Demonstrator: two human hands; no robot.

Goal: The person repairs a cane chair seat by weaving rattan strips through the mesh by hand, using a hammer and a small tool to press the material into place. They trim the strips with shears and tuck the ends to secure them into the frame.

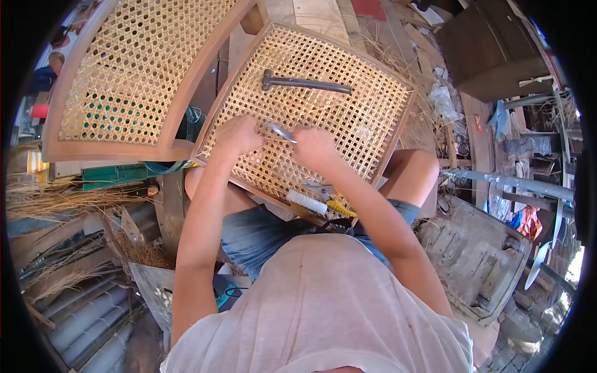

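A woven cane seat panel (348,133) in a brown wooden frame lies across my lap. My left hand (239,134) is closed low over the weave on its left side; its fingertips and anything in them are hidden. My right hand (314,148) is closed around a short, shiny metal tool (283,132), whose bright end points toward my left hand. Farther up the weave rests a hammer (308,83) with a dark handle. Near the panel's front edge sit a white cylinder (306,201) and a tool with yellow handles (339,209), partly behind my right forearm.
A cane-webbed chair back (134,68) stands close at the left. Cane strands (74,200) lie on the left. At the right are a worn wooden board (476,255) and a metal pipe (497,180). A dark brown box (488,46) is at the back right.
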